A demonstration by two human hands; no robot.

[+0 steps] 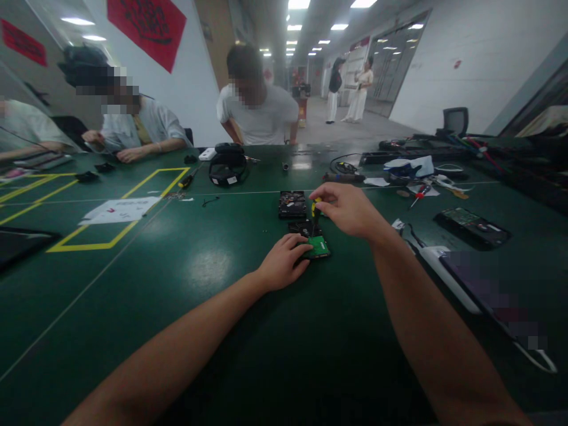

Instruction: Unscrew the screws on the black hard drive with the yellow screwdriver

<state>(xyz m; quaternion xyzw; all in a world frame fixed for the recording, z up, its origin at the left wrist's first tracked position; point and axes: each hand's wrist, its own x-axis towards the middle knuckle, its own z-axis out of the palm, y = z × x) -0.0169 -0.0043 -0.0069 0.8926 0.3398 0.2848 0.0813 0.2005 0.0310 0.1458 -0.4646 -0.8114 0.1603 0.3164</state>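
Note:
A hard drive with a green circuit board [320,245] facing up lies on the table in front of me. My left hand [284,261] grips it from the left, with fingers over its top and the thumb at the near edge. Above it, my right hand [352,210] pinches a screwdriver [316,208] by its yellow and black handle. The shaft points down at the drive's far part; its tip is too small to make out. Just beyond lies a second black hard drive [292,205], touched by neither hand.
The green table [213,319] also bears a black drive-like box [473,228], a red-handled screwdriver [419,196] and a white-edged device [448,278] on the right. Left are a paper sheet [119,210] and another screwdriver [186,179]. A black headset [227,164] stands farther back. People sit or stand across the table.

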